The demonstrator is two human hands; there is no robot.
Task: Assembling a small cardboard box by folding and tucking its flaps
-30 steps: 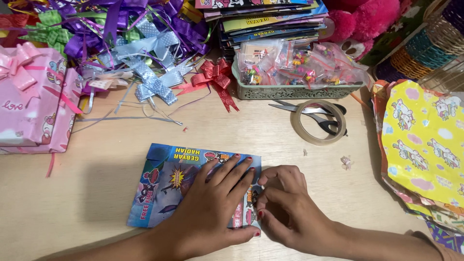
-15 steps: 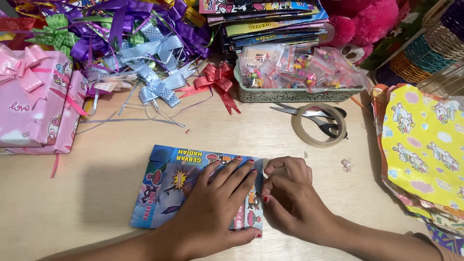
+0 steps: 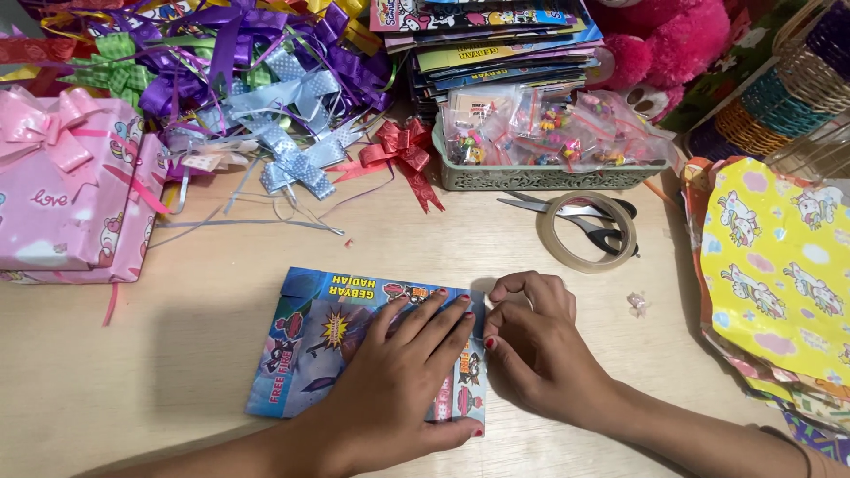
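Observation:
A flat parcel wrapped in blue cartoon-print paper [image 3: 319,332] lies on the wooden table in front of me. My left hand [image 3: 403,367] rests flat on its right half, fingers spread, pressing it down. My right hand [image 3: 531,341] is curled at the parcel's right edge, fingertips pinching the paper near the upper right corner. What is between those fingertips is hidden.
A roll of clear tape [image 3: 586,232] lies over scissors [image 3: 567,212] behind my right hand. A green tray of small packets [image 3: 549,146] and a stack of booklets stand further back. Ribbon bows [image 3: 266,97] pile at back left, pink wrapped boxes [image 3: 71,190] at left, yellow wrapping sheets [image 3: 779,265] at right.
My right hand has slid up along the parcel's right edge toward the upper corner. The left hand stays pressed on the parcel. The view has shifted slightly downward.

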